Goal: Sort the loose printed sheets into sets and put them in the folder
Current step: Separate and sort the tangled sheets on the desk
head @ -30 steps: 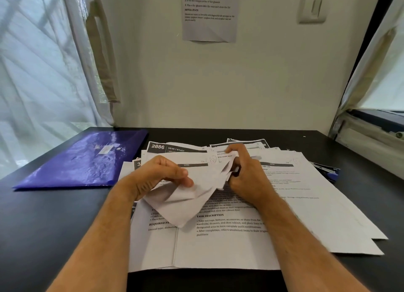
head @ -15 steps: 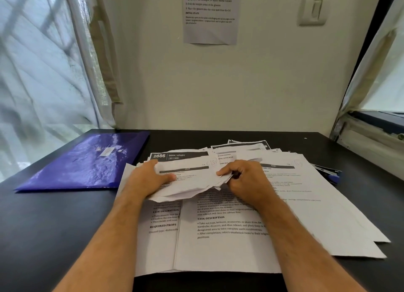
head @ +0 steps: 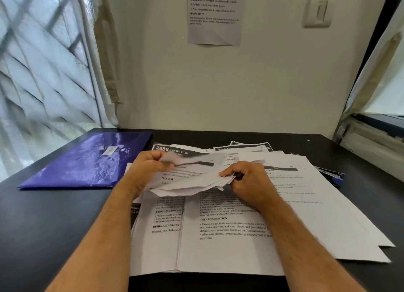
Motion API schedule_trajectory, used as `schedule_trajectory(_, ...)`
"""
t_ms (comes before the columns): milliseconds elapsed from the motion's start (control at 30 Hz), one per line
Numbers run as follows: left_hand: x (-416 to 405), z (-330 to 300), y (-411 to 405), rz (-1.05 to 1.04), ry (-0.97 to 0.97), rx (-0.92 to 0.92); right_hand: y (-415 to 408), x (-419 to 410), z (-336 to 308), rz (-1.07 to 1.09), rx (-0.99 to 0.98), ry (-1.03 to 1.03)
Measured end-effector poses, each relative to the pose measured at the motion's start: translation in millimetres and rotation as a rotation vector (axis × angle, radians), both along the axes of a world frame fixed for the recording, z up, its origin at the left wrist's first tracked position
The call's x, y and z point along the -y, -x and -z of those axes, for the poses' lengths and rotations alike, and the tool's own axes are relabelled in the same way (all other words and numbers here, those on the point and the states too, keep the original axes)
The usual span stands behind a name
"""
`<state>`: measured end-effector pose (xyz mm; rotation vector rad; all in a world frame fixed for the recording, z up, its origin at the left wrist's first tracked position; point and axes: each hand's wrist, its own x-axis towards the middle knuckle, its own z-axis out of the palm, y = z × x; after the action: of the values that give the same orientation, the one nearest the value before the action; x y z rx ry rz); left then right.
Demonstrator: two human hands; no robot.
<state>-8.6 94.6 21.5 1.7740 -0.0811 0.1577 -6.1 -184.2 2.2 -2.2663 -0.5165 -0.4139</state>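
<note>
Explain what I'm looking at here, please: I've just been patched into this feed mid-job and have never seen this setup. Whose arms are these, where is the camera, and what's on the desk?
There is no machine. A person wears a wide-angle camera on the head, looking forward and down, so the two bare forearms reaching in from the bottom are their own. There is only this one view. The left hand and the right hand each grip an end of a small crumpled bundle of sheets, raised just above the pile. Under it, loose printed sheets lie spread and overlapping on a black desk. A shiny purple folder lies closed and flat to the left, with no sheets on it. A blue object pokes out from beneath the papers at the right; I cannot tell what it is. A printed notice hangs on the wall.
</note>
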Motion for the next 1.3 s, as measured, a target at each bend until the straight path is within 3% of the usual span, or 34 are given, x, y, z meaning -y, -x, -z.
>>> schedule_trajectory(67, 0.7, -4.6, 6.7, 0.204, 0.056, -0.01, -0.9, 0.2, 0.5, -0.004, 0.004, 0.01)
schedule_trajectory(233, 1.7, -0.1, 8.5, 0.332, -0.037, -0.088, 0.5, -1.4, 0.1, -0.012, -0.004, 0.014)
schedule_trajectory(400, 11.9, -6.4, 10.4, 0.078, -0.019, 0.367, 6.8, -7.6, -6.6, 0.033, 0.006, -0.017)
schedule_trajectory(533, 26.9, -8.3, 15.0, -0.281, -0.436, 0.778, 5.6, -10.0, -9.6, 0.076, 0.059, 0.001)
schedule_trajectory(633, 55.7, -4.7, 17.3, -0.428, -0.577, 0.905, 7.3, -13.0, -11.2, 0.128, 0.145, 0.07)
schedule_trajectory(800, 86.9, 10.8, 12.1, -0.113, -0.184, 0.648, 13.8, 3.0, -40.2, 0.228, 0.339, 0.02)
schedule_trajectory(933, 94.2, 21.2, 7.4, 0.205, -0.525, 0.291, 12.4, 36.6, -90.5, 0.378, 0.307, 0.094)
schedule_trajectory(1033, 97.3, 20.4, 8.0, 0.365, -0.607, 0.108, 3.5, 70.5, -109.7, 0.426, 0.169, 0.154)
schedule_trajectory(1200, 101.9, 21.4, 2.8, 0.284, -0.747, 0.014, -4.1, 112.5, -73.8, 0.463, -0.05, 0.187)
schedule_trajectory(1300, 101.9, 21.4, 2.0, 0.274, -0.791, 0.007, -8.7, 119.4, -35.8, 0.455, -0.173, 0.02)
